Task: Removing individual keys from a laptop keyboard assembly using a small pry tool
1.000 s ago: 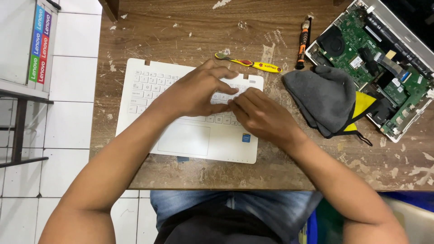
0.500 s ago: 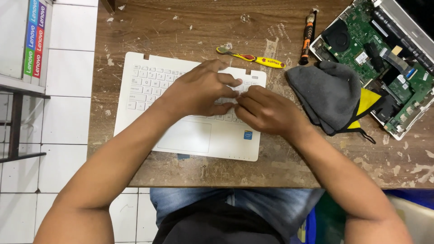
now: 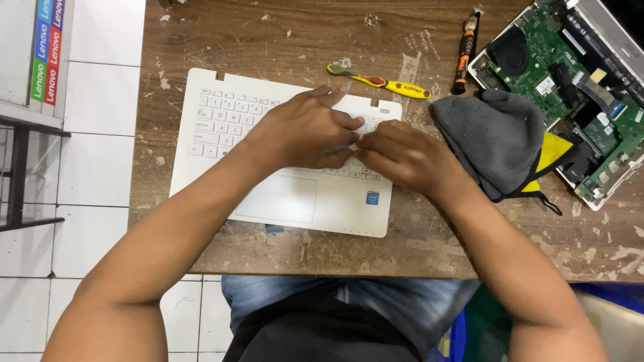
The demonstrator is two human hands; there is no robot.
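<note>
Pressing together over the right half of the white keyboard deck (image 3: 288, 194), both hands meet fingertip to fingertip. The left hand (image 3: 305, 131) lies flat-curled on the keys, its index finger stretched toward the deck's top edge; the right hand (image 3: 402, 155) is bent in beside it, fingers pinched down at the keys. Whether either hand actually holds anything, such as a keycap, cannot be told, since the fingers hide the spot.

The deck lies on the worn wooden table (image 3: 268, 40), near its front edge. Compared with half a second ago, the hands have stayed at the same keys, the left index finger now reaching a little further up.

Above the hands lies a yellow toothbrush (image 3: 379, 82), and right of it a black and orange screwdriver (image 3: 464, 50). A grey cloth (image 3: 493, 137) sits just beside the right wrist, over something yellow. An opened laptop with a green board (image 3: 570, 87) fills the top right corner.

At the far left, a white panel carries a narrow vertical strip of coloured labels (image 3: 45, 50): blue, red, green.
</note>
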